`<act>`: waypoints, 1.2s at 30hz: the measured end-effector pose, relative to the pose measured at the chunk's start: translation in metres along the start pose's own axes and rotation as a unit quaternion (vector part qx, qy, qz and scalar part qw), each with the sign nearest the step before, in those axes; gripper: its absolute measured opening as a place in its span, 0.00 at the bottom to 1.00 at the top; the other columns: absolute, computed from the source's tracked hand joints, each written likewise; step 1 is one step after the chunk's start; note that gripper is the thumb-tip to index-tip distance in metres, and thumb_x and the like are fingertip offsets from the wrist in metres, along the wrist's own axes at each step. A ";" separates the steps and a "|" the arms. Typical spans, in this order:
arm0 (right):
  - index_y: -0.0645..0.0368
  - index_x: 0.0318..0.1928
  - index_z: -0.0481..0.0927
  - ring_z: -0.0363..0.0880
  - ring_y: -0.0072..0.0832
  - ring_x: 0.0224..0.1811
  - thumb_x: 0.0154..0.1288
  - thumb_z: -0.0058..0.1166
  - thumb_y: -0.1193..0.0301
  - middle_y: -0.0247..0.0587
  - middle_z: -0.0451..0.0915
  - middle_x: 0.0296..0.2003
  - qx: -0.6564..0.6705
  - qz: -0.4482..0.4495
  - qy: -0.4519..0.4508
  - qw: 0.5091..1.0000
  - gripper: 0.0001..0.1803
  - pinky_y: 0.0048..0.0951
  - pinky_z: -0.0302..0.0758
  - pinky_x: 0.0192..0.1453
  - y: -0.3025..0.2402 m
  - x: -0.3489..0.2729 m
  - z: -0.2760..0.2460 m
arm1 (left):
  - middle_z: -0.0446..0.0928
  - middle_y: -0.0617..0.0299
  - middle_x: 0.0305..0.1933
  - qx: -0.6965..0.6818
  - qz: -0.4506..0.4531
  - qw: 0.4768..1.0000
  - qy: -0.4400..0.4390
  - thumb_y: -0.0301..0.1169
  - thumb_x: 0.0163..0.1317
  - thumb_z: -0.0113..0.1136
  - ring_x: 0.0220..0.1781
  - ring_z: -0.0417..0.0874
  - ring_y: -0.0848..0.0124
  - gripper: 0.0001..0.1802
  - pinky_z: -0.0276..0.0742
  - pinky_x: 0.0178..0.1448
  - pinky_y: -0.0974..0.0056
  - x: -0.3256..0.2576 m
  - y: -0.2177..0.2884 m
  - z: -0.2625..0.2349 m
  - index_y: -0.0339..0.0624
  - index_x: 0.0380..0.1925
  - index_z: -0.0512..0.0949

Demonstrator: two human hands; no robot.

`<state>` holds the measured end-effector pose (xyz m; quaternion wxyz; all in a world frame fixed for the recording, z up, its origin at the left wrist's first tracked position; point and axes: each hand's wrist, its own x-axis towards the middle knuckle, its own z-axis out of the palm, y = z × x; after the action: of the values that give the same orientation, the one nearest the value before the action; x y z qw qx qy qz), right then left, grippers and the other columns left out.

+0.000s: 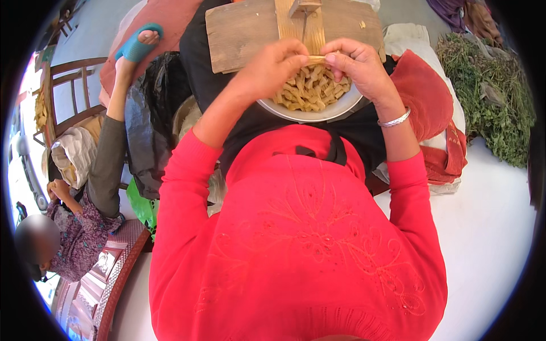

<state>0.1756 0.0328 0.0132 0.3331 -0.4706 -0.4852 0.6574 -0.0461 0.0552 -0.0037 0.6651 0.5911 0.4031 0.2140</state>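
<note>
A thin pale-brown strip (317,58), perhaps a piece of root or stalk, stretches level between my two hands. My left hand (272,69) is closed, pinching its left end between thumb and fingers. The other end is pinched in my right hand (364,71), which has a silver bangle at the wrist. Just below them, a white bowl (310,118) rests at my lap, holding many short cut pieces (311,91) of similar colour. Beyond my hands lies a wooden board (242,31) with an upright thin metal piece (304,28) under a wooden block (305,7).
A red cloth (424,94) lies to the right, with a heap of green leafy plants (489,96) farther out. A black plastic bag (151,125) is at the left. Another person (79,233) sits there, one leg in a teal slipper (138,45) reaching forward.
</note>
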 end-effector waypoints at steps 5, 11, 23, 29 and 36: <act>0.61 0.43 0.78 0.68 0.14 0.25 0.68 0.50 0.73 0.28 0.74 0.28 -0.072 -0.043 0.090 0.992 0.07 0.16 0.69 0.30 0.011 0.016 0.010 | 0.70 0.71 0.25 0.034 0.023 0.999 0.034 0.31 0.66 0.52 0.27 0.66 0.84 0.06 0.60 0.28 0.77 0.012 -0.003 -0.031 0.42 0.38 0.75; 0.60 0.38 0.79 0.70 0.17 0.27 0.65 0.52 0.73 0.28 0.73 0.24 -0.140 -0.080 0.173 0.972 0.06 0.21 0.69 0.32 0.015 0.032 0.014 | 0.71 0.71 0.25 0.021 0.014 0.999 0.048 0.31 0.63 0.53 0.26 0.67 0.82 0.05 0.62 0.28 0.75 0.026 0.003 -0.037 0.42 0.35 0.74; 0.56 0.34 0.79 0.75 0.41 0.34 0.59 0.55 0.71 0.43 0.77 0.31 -0.507 -0.348 0.240 0.751 0.04 0.36 0.71 0.37 0.011 0.006 0.044 | 0.76 0.64 0.23 0.019 0.009 0.991 0.129 0.26 0.62 0.55 0.23 0.72 0.77 0.03 0.67 0.28 0.71 0.002 -0.027 -0.006 0.39 0.31 0.73; 0.56 0.30 0.78 0.72 0.39 0.21 0.64 0.55 0.65 0.42 0.75 0.20 -0.383 -0.205 0.248 0.866 0.09 0.33 0.69 0.26 0.027 0.003 0.044 | 0.73 0.65 0.22 -0.181 -0.104 0.978 -0.014 0.32 0.66 0.53 0.20 0.68 0.80 0.08 0.64 0.24 0.73 -0.029 0.008 0.040 0.38 0.34 0.75; 0.59 0.31 0.82 0.71 0.22 0.18 0.62 0.56 0.69 0.40 0.76 0.18 -0.335 -0.090 -0.019 0.938 0.07 0.27 0.68 0.24 -0.038 -0.059 0.051 | 0.75 0.72 0.27 0.167 0.100 0.980 0.035 0.34 0.66 0.56 0.30 0.68 0.84 0.13 0.67 0.32 0.73 -0.046 0.078 -0.005 0.33 0.32 0.80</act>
<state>0.1462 -0.0247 0.0708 0.2045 -0.4967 -0.7239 0.4329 -0.0623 0.0397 0.0842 0.5177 0.7233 0.3950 0.2299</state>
